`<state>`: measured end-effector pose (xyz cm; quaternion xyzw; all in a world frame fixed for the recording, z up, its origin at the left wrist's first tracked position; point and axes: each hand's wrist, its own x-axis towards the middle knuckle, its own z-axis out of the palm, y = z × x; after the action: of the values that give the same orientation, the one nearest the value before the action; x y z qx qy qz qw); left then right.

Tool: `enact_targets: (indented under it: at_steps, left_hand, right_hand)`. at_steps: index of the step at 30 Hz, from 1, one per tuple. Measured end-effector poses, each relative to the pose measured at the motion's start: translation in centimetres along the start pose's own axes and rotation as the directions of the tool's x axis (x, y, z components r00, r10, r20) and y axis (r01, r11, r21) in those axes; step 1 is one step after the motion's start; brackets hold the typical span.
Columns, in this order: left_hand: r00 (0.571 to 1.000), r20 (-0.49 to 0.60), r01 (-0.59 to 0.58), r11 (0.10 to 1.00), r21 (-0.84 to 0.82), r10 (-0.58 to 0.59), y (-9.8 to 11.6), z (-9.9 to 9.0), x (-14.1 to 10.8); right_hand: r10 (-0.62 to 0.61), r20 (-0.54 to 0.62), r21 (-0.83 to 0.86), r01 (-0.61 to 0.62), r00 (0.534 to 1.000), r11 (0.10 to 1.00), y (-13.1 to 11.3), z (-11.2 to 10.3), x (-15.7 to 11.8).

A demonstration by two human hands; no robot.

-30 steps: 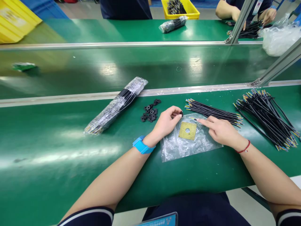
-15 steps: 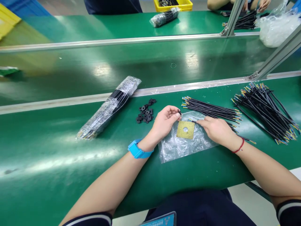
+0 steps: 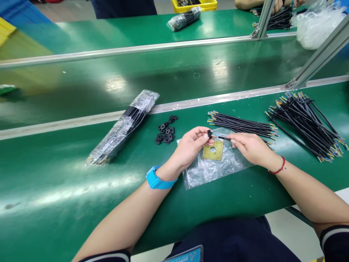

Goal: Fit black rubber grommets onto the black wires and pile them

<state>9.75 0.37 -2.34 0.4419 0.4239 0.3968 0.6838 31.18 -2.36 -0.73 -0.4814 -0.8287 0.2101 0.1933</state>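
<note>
My left hand pinches a small black plastic part between thumb and fingers. In my right hand is a black cable, gripped close to its end. The cable's thin coloured wires meet the black part; how far they reach into it I cannot tell. Just below the hands, a yellowish square plate with a round hole lies on a clear plastic bag. Loose black parts of like size lie in a small heap left of my left hand.
A row of black cables lies behind my right hand, with a larger cable pile farther right. A plastic-wrapped cable bundle rests at the left. Metal rails cross the green bench. A co-worker's hands handle cables at the far right.
My right hand has brought the cable's wire end leftward to the black part in my left hand. That part now shows more clearly. The whole view has shifted slightly.
</note>
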Motion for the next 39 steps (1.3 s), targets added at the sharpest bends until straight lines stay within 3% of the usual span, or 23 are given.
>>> enact_targets:
  at_steps: [7, 12, 17, 21, 24, 27, 34, 36, 39]
  left_hand:
    - [0.995, 0.025, -0.102, 0.966, 0.236, 0.099, 0.0, -0.4, 0.0]
    - [0.995, 0.012, -0.101, 0.931, 0.351, 0.103, 0.1, -0.4, 0.0]
    - [0.999, -0.003, -0.037, 0.958, 0.285, 0.04, 0.0, 0.2, -0.2]
    - [0.999, 0.009, 0.051, 0.991, 0.121, -0.052, -0.1, 1.0, -0.6]
    - [0.998, -0.039, 0.05, 0.995, 0.087, -0.047, -0.2, 1.3, -0.9]
    - [1.0, -0.02, 0.012, 0.99, 0.143, -0.01, -0.2, 1.4, -1.2]
    - [0.987, 0.132, -0.133, 0.942, 0.31, 0.096, -0.3, 1.1, -1.6]
    - [0.964, 0.196, -0.244, 0.884, 0.398, 0.178, -0.3, 1.1, -1.7]
    - [0.907, 0.322, -0.411, 0.729, 0.547, 0.27, 0.0, 1.3, -2.0]
  right_hand:
    - [0.046, 0.033, -0.074, -0.043, 0.998, 0.996, -0.1, -0.3, 0.1]
    - [0.051, -0.048, -0.061, -0.054, 0.998, 0.997, -0.2, -0.4, 0.1]
    - [-0.065, -0.064, -0.076, 0.06, 0.996, 0.995, -0.5, 0.4, -0.2]
    - [-0.15, -0.104, -0.163, 0.132, 0.983, 0.978, -0.9, 0.8, -0.3]
    - [-0.151, -0.125, -0.259, 0.114, 0.981, 0.959, -1.1, 0.8, -0.4]
    - [-0.102, -0.078, -0.288, 0.076, 0.992, 0.955, -1.2, 0.6, -0.5]
    - [-0.025, 0.168, 0.126, 0.004, 0.986, 0.992, -1.4, -0.5, -0.5]
    - [-0.009, 0.189, 0.215, -0.033, 0.982, 0.976, -1.4, -0.6, -0.5]
    - [-0.006, 0.233, 0.265, -0.058, 0.972, 0.963, -1.4, -0.3, -0.4]
